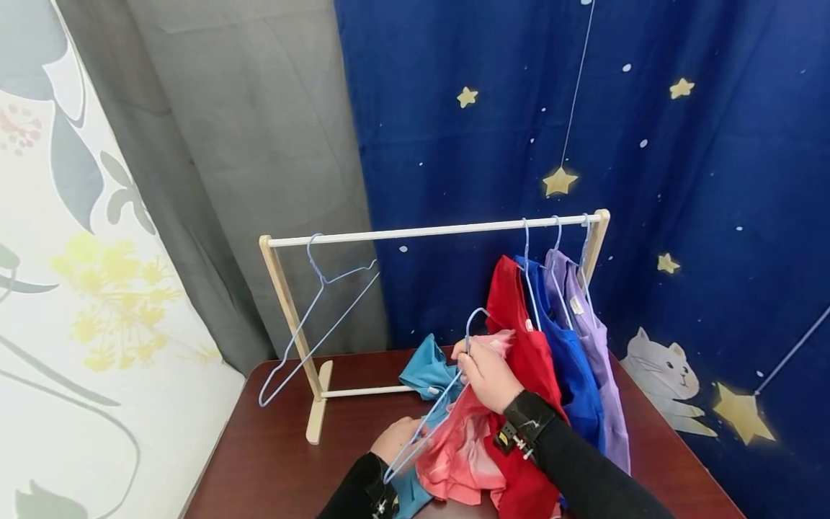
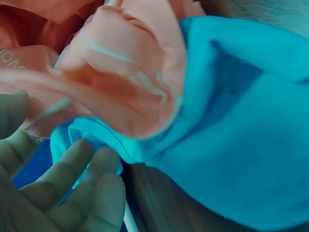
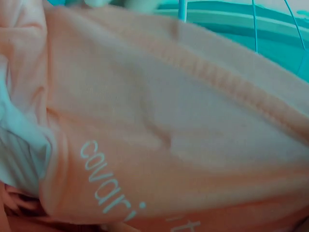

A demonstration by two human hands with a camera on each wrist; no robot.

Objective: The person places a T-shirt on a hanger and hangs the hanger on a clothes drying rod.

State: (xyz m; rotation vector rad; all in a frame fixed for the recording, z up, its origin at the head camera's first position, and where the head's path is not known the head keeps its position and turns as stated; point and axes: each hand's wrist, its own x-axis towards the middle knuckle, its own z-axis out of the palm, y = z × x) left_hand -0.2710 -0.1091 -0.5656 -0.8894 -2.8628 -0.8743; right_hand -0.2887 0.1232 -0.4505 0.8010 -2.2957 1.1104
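Note:
My right hand (image 1: 491, 376) grips a light blue clothes hanger (image 1: 447, 393) just below its hook, beside a pink garment (image 1: 463, 447). White lettering runs across the pink garment (image 3: 145, 145), which fills most of the right wrist view; blurred fingertips show at its top edge. At the hanger's lower end is my left hand (image 1: 397, 440). In the left wrist view, its thumb and forefinger pinch the edge of the pink cloth (image 2: 111, 96), while the other fingers (image 2: 72, 169) lie loosely bent. A teal garment (image 2: 241, 125) lies beneath and beside the pink one.
A small wooden rack with a white rail (image 1: 415, 233) stands on the brown table (image 1: 259, 447). One bare hanger (image 1: 318, 288) hangs at its left. Red (image 1: 525, 339), blue (image 1: 580, 382) and purple garments (image 1: 599, 360) hang at the right. Curtains (image 1: 454, 166) stand behind.

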